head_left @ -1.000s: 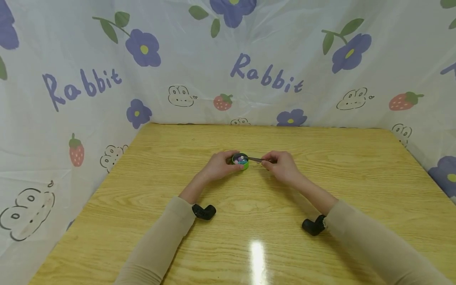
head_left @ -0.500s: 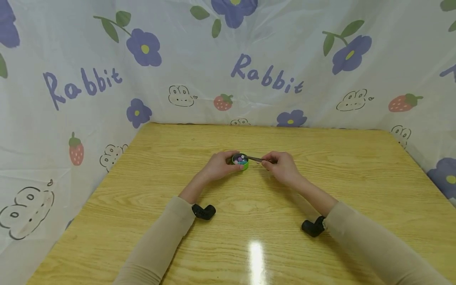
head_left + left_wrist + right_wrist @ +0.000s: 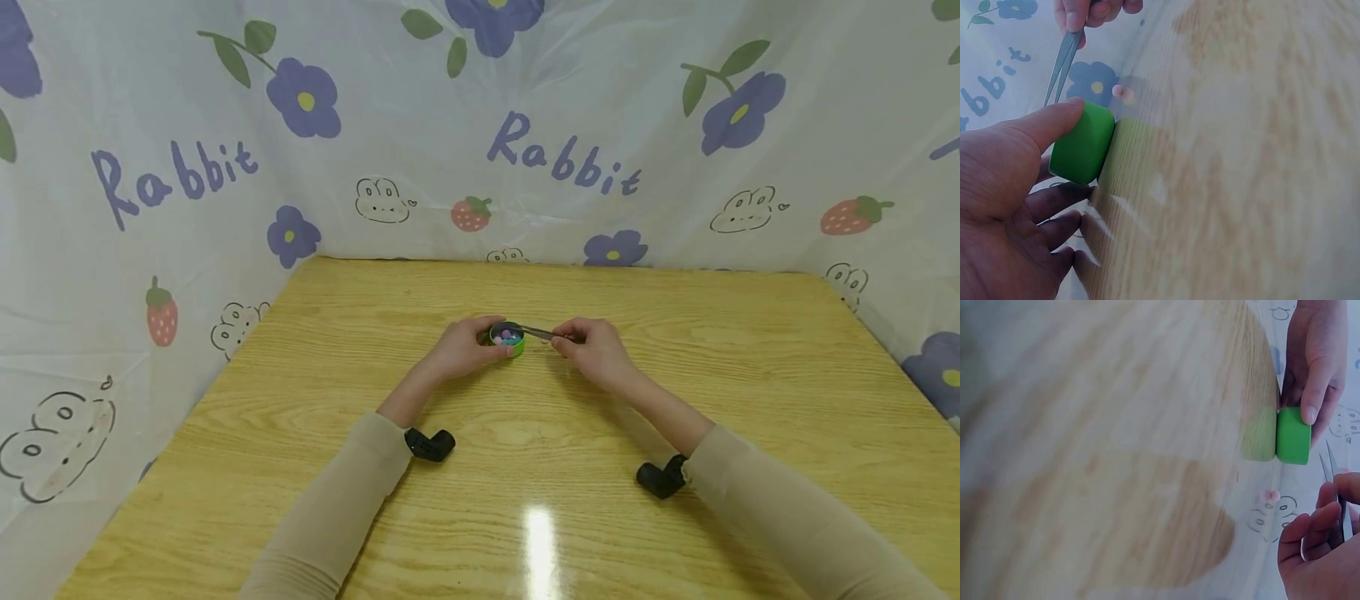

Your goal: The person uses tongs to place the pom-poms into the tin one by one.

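Observation:
A small green round tub (image 3: 518, 348) stands on the wooden table, with several purple, pink and blue beads (image 3: 507, 337) inside. My left hand (image 3: 467, 350) holds it from the left; in the left wrist view the thumb lies on the green wall (image 3: 1088, 140) and the other fingers reach behind and below. To the right, my right hand (image 3: 596, 352) pinches metal tweezers (image 3: 542, 334), whose tips reach over the tub's rim. Both wrist views show the tweezer tips slightly apart, with nothing visible between them.
A small pink round thing (image 3: 1269, 495) lies on the table (image 3: 480, 508) a little to the tub's right. Behind the table hangs a white curtain (image 3: 420, 125) printed with flowers and rabbits. Black wrist cameras (image 3: 431, 446) sit at both cuffs.
A white bead seen at the tweezer tips over the tub no longer shows there. The tips have drawn slightly right and spread apart. My left hand stays in place on the tub.

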Tool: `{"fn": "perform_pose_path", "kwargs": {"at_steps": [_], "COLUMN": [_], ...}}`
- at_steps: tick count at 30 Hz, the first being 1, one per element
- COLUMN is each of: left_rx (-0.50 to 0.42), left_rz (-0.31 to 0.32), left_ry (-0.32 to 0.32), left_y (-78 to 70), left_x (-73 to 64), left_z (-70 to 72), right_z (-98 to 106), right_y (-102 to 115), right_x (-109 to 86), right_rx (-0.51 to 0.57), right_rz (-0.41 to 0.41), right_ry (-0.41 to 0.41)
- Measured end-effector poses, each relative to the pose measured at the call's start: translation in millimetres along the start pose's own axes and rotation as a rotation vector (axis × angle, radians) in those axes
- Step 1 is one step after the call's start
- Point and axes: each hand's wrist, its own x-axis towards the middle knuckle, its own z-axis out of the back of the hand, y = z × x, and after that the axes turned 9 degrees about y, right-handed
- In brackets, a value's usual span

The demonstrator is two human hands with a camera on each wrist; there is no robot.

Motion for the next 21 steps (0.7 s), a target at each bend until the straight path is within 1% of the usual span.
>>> {"fn": "perform_pose_path", "kwargs": {"at_steps": [7,18,21], "left_rx": [0.003,0.004,0.003], "left_rz": [0.009,-0.002,0.002], "left_ry": [0.002,0.006,0.010], "left_y": [-0.5,0.2,-0.1], "left_x": [-1.3,-1.0,-1.5], "left_z": [0.4,1.0,0.9], "right_z": [2,13,16], "right_y": [-3,-12,-16], "right_x": [-0.3,-1.1,-1.8], "right_rx": [0.005,-0.015,-0.007], "right_rz": [-0.001,-0.021,-0.016], "right_ry": [-0.006,-0.036,-0.025]}}
